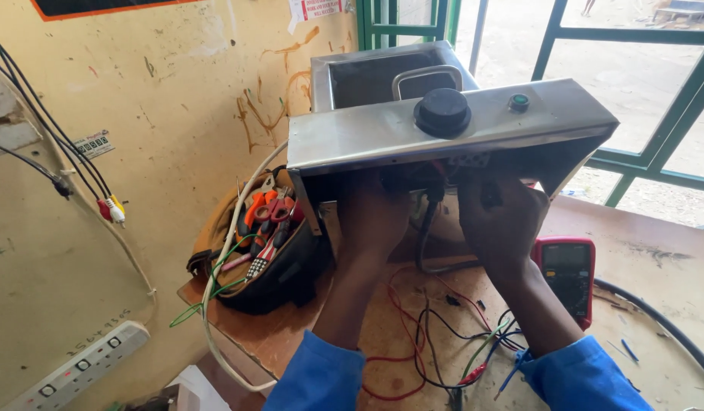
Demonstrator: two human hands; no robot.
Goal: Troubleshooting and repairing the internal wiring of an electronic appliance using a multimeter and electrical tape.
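A stainless steel appliance housing (367,137) with a black round knob (442,112) and a green indicator light (519,101) stands tipped up on the wooden workbench (656,251). Both my hands reach into its open underside. My left hand (373,215) is inside the left part, fingers hidden among dark parts. My right hand (498,217) is beside it, fingertips at a black cable (425,236) and wiring inside the housing. What each hand grips is hidden.
A black tool bag (272,255) with orange-handled pliers and screwdrivers sits left of the housing. A red multimeter (569,270) lies at the right. Loose red, black and green wires (432,342) cover the bench. A power strip (82,365) and hanging cables are on the left wall.
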